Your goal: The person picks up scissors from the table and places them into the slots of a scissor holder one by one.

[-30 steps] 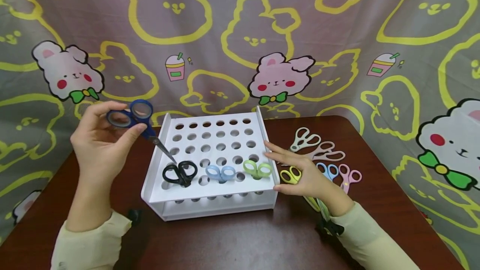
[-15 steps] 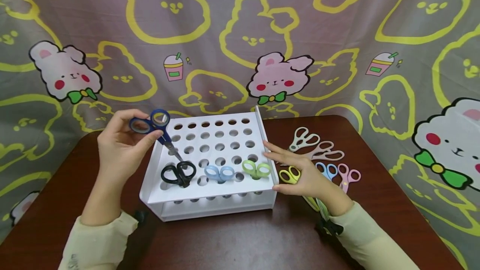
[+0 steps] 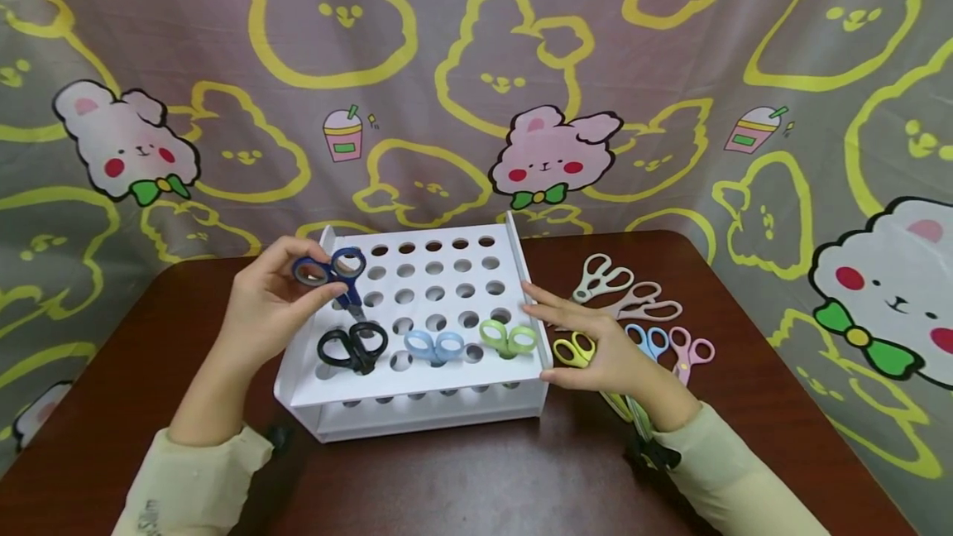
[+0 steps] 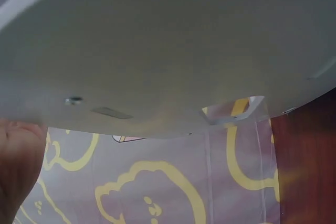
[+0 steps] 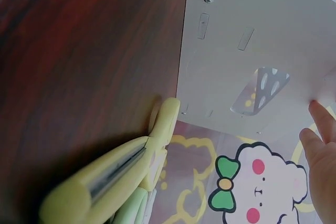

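My left hand pinches a pair of dark blue scissors by the handles. Their blades point down at the white holed rack, at a hole just behind the black scissors; the tips are hidden behind the black handles. Light blue scissors and green scissors also stand in the rack's front row. My right hand rests with fingers extended on the rack's right side panel, thumb near the front corner. Yellow scissors lie beside that panel, partly under my right hand in the head view.
Right of the rack on the dark red table lie off-white scissors, pale pinkish scissors, blue scissors and pink scissors. A patterned curtain hangs close behind the rack.
My left hand has moved right and down with the dark blue scissors, bringing their blades from above the rack's left part down to the holes behind the black scissors. My right hand has stayed put.
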Action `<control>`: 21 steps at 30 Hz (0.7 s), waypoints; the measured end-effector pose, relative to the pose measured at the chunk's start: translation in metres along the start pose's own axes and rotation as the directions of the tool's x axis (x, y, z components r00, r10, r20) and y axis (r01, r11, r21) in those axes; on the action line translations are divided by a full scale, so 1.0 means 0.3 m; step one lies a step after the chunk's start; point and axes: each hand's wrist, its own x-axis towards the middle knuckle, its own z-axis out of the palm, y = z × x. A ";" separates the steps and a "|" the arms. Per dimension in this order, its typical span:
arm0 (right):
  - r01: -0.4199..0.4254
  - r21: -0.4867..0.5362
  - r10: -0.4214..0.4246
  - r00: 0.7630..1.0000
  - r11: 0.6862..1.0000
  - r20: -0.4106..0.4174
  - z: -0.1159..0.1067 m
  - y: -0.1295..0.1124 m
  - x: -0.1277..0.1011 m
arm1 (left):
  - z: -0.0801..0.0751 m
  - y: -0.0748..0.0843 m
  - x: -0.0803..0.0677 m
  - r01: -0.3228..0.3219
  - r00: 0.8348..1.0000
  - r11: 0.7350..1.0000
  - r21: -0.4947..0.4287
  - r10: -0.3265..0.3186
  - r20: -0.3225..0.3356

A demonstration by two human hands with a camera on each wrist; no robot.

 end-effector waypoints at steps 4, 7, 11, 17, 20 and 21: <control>0.007 0.000 -0.007 1.000 1.000 -0.005 -0.001 -0.001 0.001 | -0.001 -0.014 -0.003 0.011 0.998 0.999 0.044 -0.014 0.062; 0.029 0.005 -0.029 0.999 1.000 -0.014 -0.001 -0.004 0.003 | -0.002 -0.030 -0.006 0.004 0.995 0.999 0.045 -0.009 0.103; 0.054 0.016 -0.053 0.998 0.998 -0.025 0.000 -0.004 0.006 | -0.004 -0.048 -0.009 0.003 0.991 1.000 0.025 -0.007 0.137; 0.047 0.027 -0.047 0.999 0.999 -0.022 0.000 -0.002 0.003 | -0.001 -0.063 -0.013 0.024 0.987 0.999 0.032 -0.029 0.159; 0.043 0.028 -0.043 0.999 0.999 -0.021 0.000 -0.001 0.002 | 0.001 -0.069 -0.016 0.036 0.984 0.998 0.045 -0.044 0.171; 0.042 0.028 -0.042 0.999 0.999 -0.020 0.000 -0.001 0.002 | 0.000 -0.071 -0.017 0.039 0.983 0.998 0.049 -0.048 0.179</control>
